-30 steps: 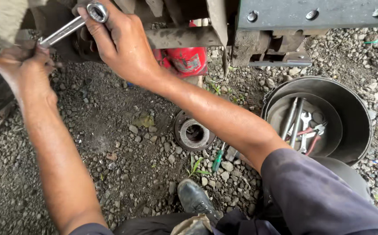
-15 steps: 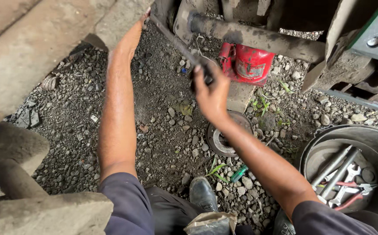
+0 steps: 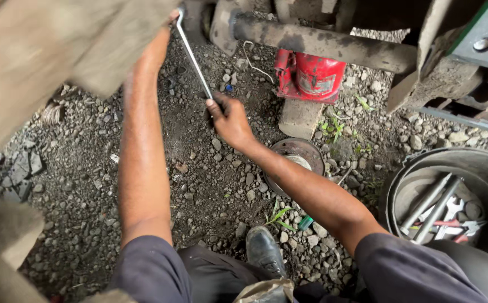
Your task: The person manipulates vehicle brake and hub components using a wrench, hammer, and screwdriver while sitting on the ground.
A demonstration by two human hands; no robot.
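Observation:
My right hand is closed around the lower end of a long, thin metal wrench. The wrench slants up and left to a part under the vehicle's chassis. My left arm reaches up beside it, and my left hand is mostly hidden at the wrench's upper end, behind a large blurred grey part at the top left. A rusty axle beam crosses above, with a red bottle jack under it standing on a stone block.
A round metal hub part lies on the gravel by my right forearm. A dark metal tub at the right holds several wrenches and bars. My black shoe rests on the gravel below.
My right hand has dropped lower and leftward, now gripping the wrench's free end. The wrench handle has swung down. The view has shifted slightly and the left hand stays up at the top.

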